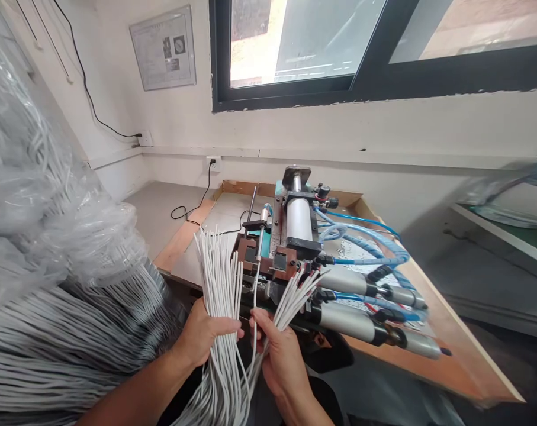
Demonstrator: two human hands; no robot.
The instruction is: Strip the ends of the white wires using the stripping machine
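My left hand [206, 331] is wrapped round a thick bundle of white cables [219, 278], their cut ends pointing up. In my right hand [277, 349] is a smaller bunch of white cables [290, 302], some with reddish tips. Between its thumb and finger I also pinch a single white cable [256, 290], whose upper end reaches into the jaws of a pneumatic machine [259, 254]. The lower lengths of both bunches hang down together in front of me.
Silver air cylinders [348, 322] with blue hoses [383, 254] stick out to the right over the wooden-edged table [468, 367]. On the left, a large pile of grey cables [64, 349] lies partly under clear plastic wrap [50, 195]. A window [304, 47] is above.
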